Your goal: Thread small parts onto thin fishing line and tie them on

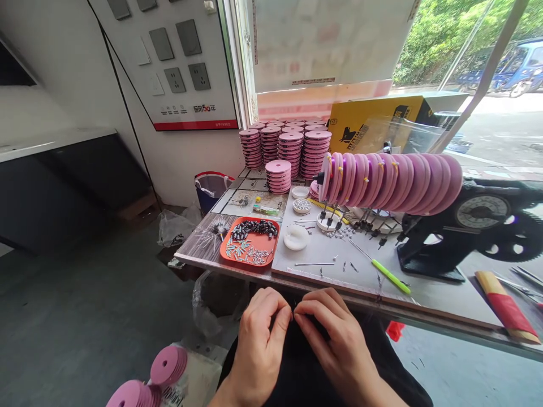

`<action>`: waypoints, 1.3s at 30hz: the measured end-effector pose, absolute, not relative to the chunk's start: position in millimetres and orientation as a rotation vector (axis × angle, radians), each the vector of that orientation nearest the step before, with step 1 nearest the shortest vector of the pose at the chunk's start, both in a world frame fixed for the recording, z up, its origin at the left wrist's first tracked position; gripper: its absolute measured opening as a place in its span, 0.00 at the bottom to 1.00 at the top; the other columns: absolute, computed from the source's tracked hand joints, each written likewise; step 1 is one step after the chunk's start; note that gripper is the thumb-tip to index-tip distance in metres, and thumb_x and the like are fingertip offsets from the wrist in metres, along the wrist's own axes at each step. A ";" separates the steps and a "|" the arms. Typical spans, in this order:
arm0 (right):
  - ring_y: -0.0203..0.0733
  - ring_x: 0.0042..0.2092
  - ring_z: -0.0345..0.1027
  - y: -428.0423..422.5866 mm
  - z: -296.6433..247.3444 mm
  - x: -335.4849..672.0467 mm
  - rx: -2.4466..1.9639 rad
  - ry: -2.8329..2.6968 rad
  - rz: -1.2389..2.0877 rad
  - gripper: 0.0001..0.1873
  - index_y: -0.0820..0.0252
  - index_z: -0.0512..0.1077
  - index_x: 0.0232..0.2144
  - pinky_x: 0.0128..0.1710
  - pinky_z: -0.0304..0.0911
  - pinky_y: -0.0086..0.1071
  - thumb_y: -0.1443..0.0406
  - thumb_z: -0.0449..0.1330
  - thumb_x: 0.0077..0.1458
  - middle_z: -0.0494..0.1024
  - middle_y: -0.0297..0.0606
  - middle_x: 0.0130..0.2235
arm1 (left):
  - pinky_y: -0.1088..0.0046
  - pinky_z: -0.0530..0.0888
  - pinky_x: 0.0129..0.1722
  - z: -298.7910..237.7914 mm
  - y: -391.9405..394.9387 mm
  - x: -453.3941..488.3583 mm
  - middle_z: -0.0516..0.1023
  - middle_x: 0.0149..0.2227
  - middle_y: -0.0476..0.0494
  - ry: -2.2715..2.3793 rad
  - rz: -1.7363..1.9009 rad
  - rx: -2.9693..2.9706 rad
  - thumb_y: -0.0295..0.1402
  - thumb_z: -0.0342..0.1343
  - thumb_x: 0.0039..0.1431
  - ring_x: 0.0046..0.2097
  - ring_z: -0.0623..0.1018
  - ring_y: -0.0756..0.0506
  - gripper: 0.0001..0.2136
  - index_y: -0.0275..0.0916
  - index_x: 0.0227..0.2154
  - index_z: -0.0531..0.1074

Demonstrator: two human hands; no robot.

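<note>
My left hand and my right hand meet just below the table's front edge, over my dark lap. Both are curled into pinches, fingertips touching at something tiny and dark that I cannot make out. A row of pink foam spools sits on the spindle of a black winding machine to the right. Below it hang thin lines with small dark weights. A green-handled tool lies on the table in front of my hands.
An orange tray of small parts sits at the left of the table, with white dishes beside it. Stacks of pink spools stand at the back by a yellow box. More pink spools lie low left. A red-yellow packet lies far right.
</note>
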State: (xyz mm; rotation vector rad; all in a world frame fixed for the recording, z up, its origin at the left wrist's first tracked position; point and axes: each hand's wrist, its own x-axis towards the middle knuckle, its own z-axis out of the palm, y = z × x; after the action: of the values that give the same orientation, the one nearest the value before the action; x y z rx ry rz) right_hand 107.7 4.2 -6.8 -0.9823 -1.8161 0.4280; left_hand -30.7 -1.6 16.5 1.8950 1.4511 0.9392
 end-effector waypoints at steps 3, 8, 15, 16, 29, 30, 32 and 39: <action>0.40 0.32 0.63 3.3 -7.6 107.9 -0.985 -1.785 0.482 0.07 0.58 0.68 0.29 0.30 0.62 0.30 0.73 0.53 0.55 0.71 0.37 0.30 | 0.73 0.65 0.31 16.3 -2.5 -30.4 0.66 0.26 0.49 1.460 0.973 1.896 0.31 0.43 0.62 0.30 0.68 0.48 0.12 0.39 0.23 0.61; 0.40 0.33 0.64 2.9 -8.1 109.0 -1.003 -1.717 0.688 0.07 0.58 0.69 0.26 0.31 0.61 0.29 0.70 0.56 0.55 0.71 0.35 0.28 | 0.74 0.64 0.31 14.7 -4.3 -30.6 0.66 0.26 0.49 1.424 1.001 1.930 0.29 0.44 0.62 0.30 0.68 0.48 0.11 0.39 0.23 0.61; 0.39 0.33 0.64 3.0 -7.6 112.9 -1.033 -1.590 0.866 0.09 0.58 0.68 0.23 0.33 0.59 0.29 0.66 0.56 0.55 0.71 0.34 0.27 | 0.74 0.64 0.29 11.4 -3.2 -39.0 0.65 0.25 0.49 1.445 1.045 1.937 0.30 0.45 0.61 0.29 0.67 0.48 0.12 0.39 0.22 0.61; 0.39 0.32 0.64 3.2 -7.4 113.3 -1.038 -1.575 0.869 0.09 0.58 0.68 0.23 0.34 0.58 0.29 0.66 0.56 0.55 0.70 0.33 0.27 | 0.74 0.64 0.29 11.6 -2.3 -41.0 0.65 0.25 0.49 1.454 1.045 1.918 0.31 0.45 0.62 0.29 0.67 0.48 0.12 0.39 0.22 0.61; 0.39 0.33 0.63 2.4 -11.5 110.1 -0.974 -1.671 0.790 0.07 0.58 0.68 0.26 0.33 0.59 0.29 0.69 0.55 0.55 0.71 0.34 0.28 | 0.71 0.64 0.35 16.7 -2.1 -36.4 0.68 0.28 0.47 1.401 0.877 1.988 0.32 0.43 0.63 0.34 0.68 0.47 0.11 0.39 0.25 0.62; 0.39 0.33 0.63 2.7 -11.4 109.9 -0.965 -1.684 0.791 0.07 0.58 0.67 0.26 0.33 0.59 0.29 0.69 0.55 0.55 0.71 0.34 0.29 | 0.71 0.64 0.34 16.7 -2.5 -36.3 0.68 0.28 0.48 1.402 0.881 1.982 0.31 0.43 0.63 0.33 0.68 0.47 0.11 0.39 0.24 0.62; 0.39 0.34 0.63 3.1 -10.9 109.5 -0.944 -1.715 0.786 0.06 0.58 0.67 0.26 0.33 0.60 0.29 0.70 0.55 0.56 0.71 0.34 0.29 | 0.72 0.64 0.34 16.4 -3.5 -37.1 0.68 0.27 0.48 1.407 0.889 1.975 0.31 0.43 0.62 0.33 0.68 0.47 0.11 0.39 0.24 0.61; 0.39 0.34 0.63 4.2 -10.8 111.8 -0.878 -1.781 0.768 0.07 0.57 0.65 0.27 0.34 0.61 0.30 0.71 0.53 0.56 0.70 0.34 0.29 | 0.73 0.65 0.32 14.2 -6.0 -43.1 0.67 0.26 0.48 1.425 0.928 1.907 0.32 0.44 0.62 0.31 0.68 0.48 0.12 0.39 0.23 0.62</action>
State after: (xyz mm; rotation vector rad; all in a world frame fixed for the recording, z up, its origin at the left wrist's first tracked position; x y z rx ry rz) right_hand 111.8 4.2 -10.8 -0.8785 -1.7815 0.7685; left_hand -43.1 -6.0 14.2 1.9069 1.4250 0.9278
